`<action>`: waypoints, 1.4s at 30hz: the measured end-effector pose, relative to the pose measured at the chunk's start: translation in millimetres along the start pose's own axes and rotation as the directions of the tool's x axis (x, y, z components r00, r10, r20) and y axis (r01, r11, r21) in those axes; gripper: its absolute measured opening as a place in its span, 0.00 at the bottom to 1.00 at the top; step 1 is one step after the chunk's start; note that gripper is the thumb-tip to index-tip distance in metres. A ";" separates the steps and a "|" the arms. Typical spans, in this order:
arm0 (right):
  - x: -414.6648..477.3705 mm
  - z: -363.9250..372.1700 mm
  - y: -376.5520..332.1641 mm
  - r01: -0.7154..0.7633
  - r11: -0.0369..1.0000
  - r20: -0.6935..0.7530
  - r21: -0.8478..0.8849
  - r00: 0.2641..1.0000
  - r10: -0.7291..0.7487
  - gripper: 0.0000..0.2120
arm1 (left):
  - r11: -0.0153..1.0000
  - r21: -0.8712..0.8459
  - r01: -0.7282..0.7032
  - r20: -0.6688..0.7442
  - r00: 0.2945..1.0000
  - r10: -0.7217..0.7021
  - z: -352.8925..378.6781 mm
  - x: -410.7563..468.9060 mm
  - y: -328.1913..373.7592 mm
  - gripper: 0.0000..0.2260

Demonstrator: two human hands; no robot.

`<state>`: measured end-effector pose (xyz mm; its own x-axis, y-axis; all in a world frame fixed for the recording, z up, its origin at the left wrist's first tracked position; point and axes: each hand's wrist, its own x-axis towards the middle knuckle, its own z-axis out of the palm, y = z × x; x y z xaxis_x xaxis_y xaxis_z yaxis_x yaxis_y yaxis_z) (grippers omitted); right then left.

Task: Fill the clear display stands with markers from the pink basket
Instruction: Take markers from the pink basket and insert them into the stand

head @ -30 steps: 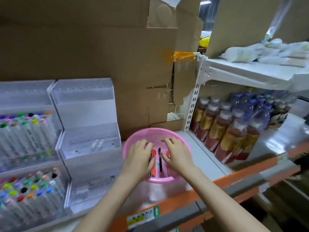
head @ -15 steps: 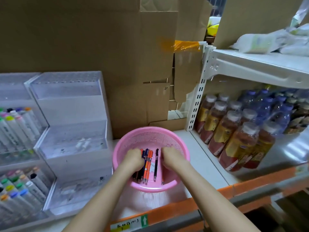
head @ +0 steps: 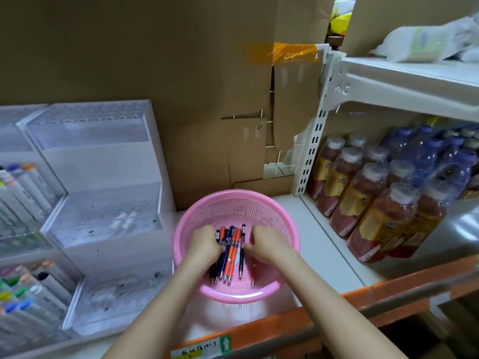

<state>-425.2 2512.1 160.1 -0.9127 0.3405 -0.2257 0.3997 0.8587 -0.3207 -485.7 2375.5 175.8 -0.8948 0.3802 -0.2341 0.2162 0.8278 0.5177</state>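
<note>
At the far left I see the left display stand (head: pixel 15 141), and its tiers hold stored markers (head: pixel 23 187) with white bodies and coloured caps. Touching it on the right is the right display stand (head: pixel 103 161), where two small pale pieces lie on the middle step. Brown cardboard (head: pixel 155 60) rises behind both stands.

Near the right stand, on the white shelf (head: pixel 324 257), sits the pink basket (head: pixel 233 208), close to the orange front edge. The markers (head: pixel 232 257) lie inside it, side by side, in orange, blue and black. The left hand (head: pixel 204 246) is in the basket and its grip is narrow, with the fingers curled over the upper ends of the bundle. The right hand (head: pixel 267 246) is also in the basket, its thumb touching a black marker; I cannot tell whether its grip holds anything. One orange marker lies apart, under the right wrist.

To the right stand wrapped bottles (head: pixel 373 203) of brown drink.
</note>
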 end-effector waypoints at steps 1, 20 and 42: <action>0.1 -0.8 0.2 -0.002 1.000 -0.005 0.012 1.000 0.002 0.10 | 1.000 0.005 -0.003 -0.003 1.000 0.003 -0.1 -0.1 0.2 0.09; -4.3 -1.3 -0.1 -0.065 0.990 -0.042 0.126 0.997 0.071 0.17 | 1.000 -0.031 -0.006 0.053 0.999 0.008 -1.6 -1.2 -3.3 0.13; -36.4 -25.1 -31.3 0.362 0.768 -0.382 0.529 0.909 -0.165 0.19 | 0.784 -0.285 -0.552 -0.363 0.819 0.444 -26.2 -25.8 3.4 0.15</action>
<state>-406.6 2482.5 201.5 -0.9282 0.3141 0.1992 0.0215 0.5800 -0.8143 -472.1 2357.7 205.2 -0.7785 0.5295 0.3371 0.5518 0.3213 0.7696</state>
